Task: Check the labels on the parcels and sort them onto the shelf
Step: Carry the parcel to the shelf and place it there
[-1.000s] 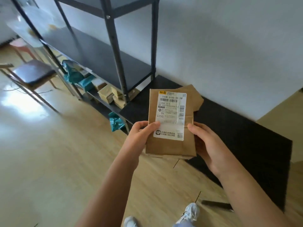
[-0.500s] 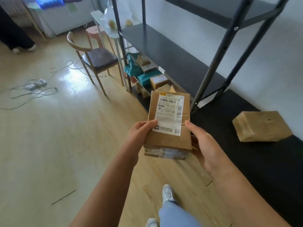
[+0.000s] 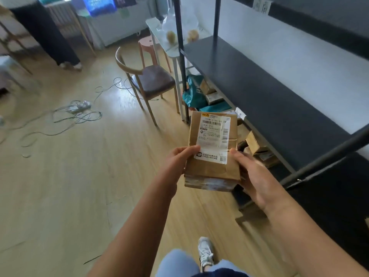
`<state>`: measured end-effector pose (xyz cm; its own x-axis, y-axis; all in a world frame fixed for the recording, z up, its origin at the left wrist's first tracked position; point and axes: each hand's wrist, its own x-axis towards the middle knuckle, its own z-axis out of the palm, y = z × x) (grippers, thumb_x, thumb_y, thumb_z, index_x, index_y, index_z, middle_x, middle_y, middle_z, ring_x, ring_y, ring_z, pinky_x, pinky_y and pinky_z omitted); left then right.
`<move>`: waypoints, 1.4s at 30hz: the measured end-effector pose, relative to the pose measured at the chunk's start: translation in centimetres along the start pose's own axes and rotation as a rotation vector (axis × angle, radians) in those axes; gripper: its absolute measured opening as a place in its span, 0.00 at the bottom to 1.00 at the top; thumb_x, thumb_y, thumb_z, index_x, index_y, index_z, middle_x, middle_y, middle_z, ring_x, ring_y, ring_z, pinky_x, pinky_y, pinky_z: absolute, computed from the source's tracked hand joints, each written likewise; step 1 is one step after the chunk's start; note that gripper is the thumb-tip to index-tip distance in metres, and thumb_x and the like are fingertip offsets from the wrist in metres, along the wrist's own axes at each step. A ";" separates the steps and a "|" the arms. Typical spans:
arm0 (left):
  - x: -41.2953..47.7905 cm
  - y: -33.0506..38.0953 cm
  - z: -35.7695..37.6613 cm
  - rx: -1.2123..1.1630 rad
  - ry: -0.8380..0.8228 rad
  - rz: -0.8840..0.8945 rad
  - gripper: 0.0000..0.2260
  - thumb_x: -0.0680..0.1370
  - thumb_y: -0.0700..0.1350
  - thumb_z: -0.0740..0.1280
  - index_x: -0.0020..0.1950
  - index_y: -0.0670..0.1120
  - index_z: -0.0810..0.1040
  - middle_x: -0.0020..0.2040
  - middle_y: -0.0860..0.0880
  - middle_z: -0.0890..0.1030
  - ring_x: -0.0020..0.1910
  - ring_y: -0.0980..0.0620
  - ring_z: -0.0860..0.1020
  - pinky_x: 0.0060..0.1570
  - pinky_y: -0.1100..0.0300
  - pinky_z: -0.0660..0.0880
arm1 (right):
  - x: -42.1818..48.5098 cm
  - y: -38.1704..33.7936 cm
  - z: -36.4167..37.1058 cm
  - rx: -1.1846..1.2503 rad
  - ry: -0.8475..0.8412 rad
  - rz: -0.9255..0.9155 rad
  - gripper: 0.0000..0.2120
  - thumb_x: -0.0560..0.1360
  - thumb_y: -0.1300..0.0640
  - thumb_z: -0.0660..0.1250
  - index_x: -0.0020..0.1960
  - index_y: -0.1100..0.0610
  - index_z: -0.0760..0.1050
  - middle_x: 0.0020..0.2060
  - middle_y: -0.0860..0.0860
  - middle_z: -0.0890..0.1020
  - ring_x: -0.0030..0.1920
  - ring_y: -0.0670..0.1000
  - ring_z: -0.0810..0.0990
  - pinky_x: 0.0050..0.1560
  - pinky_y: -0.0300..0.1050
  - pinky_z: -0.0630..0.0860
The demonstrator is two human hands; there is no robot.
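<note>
I hold a small brown cardboard parcel (image 3: 211,166) upright in front of me, its white shipping label (image 3: 214,134) facing me. My left hand (image 3: 175,162) grips its left edge, thumb on the label's lower corner. My right hand (image 3: 253,178) grips its right side from behind, thumb at the label's right edge. To the right stands the black metal shelf (image 3: 265,96); its middle board is bare. On its bottom level lie several brown boxes (image 3: 257,145) and teal bags (image 3: 194,92).
A wooden chair (image 3: 147,82) and a pink stool (image 3: 148,45) stand left of the shelf's end. Loose cables (image 3: 75,110) trail over the wooden floor at left. Another person's dark legs (image 3: 48,35) are at the far left. My foot (image 3: 205,250) is below.
My view has swung left along the shelf, bringing the chair, cables and room into sight. The black mat and the box on it have left the view. Both hands keep the parcel.
</note>
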<state>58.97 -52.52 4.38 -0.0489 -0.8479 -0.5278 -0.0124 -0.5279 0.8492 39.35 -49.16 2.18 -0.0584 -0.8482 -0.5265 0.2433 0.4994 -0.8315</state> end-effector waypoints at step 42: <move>35.1 15.5 18.7 0.674 -0.546 0.124 0.18 0.81 0.54 0.65 0.65 0.45 0.79 0.52 0.48 0.82 0.44 0.53 0.76 0.48 0.57 0.76 | 24.8 -14.0 -5.1 0.287 0.786 0.069 0.22 0.80 0.50 0.67 0.73 0.50 0.70 0.60 0.47 0.79 0.64 0.51 0.76 0.70 0.54 0.70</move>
<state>38.37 -89.54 -0.72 -0.5585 -0.6645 -0.4966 -0.5547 -0.1460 0.8191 29.56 -76.25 -0.11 -0.6661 -0.3942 -0.6332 0.5017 0.3914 -0.7714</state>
